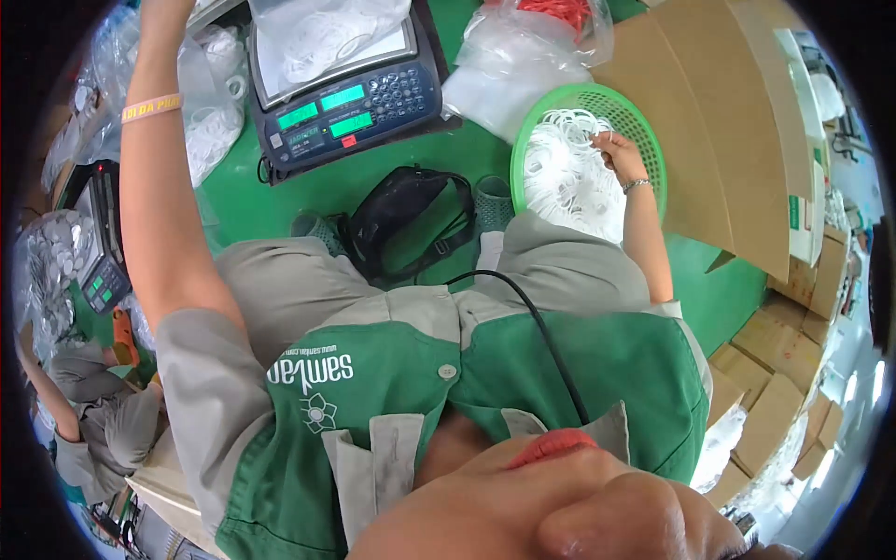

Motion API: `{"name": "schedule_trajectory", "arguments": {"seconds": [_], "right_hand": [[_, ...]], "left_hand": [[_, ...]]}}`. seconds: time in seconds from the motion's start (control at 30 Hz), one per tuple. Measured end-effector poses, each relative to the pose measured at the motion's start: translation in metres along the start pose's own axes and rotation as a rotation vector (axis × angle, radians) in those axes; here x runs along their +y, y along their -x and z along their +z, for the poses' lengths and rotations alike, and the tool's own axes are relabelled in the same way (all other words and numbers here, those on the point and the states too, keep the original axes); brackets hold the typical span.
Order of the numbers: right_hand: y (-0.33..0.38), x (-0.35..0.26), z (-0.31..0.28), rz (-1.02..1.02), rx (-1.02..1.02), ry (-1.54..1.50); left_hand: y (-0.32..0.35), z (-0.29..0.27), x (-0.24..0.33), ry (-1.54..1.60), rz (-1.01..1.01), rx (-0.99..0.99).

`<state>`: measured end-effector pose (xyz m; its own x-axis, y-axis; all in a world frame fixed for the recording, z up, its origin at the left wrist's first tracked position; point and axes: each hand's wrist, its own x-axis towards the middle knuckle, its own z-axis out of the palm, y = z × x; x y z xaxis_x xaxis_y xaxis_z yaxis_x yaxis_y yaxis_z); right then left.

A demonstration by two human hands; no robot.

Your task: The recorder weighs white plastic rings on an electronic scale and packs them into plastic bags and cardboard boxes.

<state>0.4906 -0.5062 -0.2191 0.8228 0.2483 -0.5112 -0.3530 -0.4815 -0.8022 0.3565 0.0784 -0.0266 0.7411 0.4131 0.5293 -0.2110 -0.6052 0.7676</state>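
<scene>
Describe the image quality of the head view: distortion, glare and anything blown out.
Head view: strong fisheye, with the cardboard sheet edges bowing and black corners; the white rings in the green basket near the right hand wash out to near-featureless white; the weighing scale displays stay readable; the left hand is cut off at the top edge; the far right rim is overexposed.

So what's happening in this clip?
A person sits on a green floor. Their right hand picks at white rings in a green mesh basket. Their left arm reaches up past the picture's top edge, hand out of sight. A counting scale holding a bag of rings sits ahead.
</scene>
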Motion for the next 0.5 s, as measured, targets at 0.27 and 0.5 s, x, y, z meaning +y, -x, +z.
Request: {"name": "schedule_trajectory", "arguments": {"seconds": [0.27, 0.5], "right_hand": [[-0.011, -0.022, -0.019, -0.491, 0.119, 0.562], [0.04, -0.262, 0.134, -1.089, 0.084, 0.222]], "left_hand": [[-0.001, 0.03, 0.013, -0.184, 0.049, 0.145], [0.016, -0.012, 0.014, 0.218, 0.039, -0.075]]}}
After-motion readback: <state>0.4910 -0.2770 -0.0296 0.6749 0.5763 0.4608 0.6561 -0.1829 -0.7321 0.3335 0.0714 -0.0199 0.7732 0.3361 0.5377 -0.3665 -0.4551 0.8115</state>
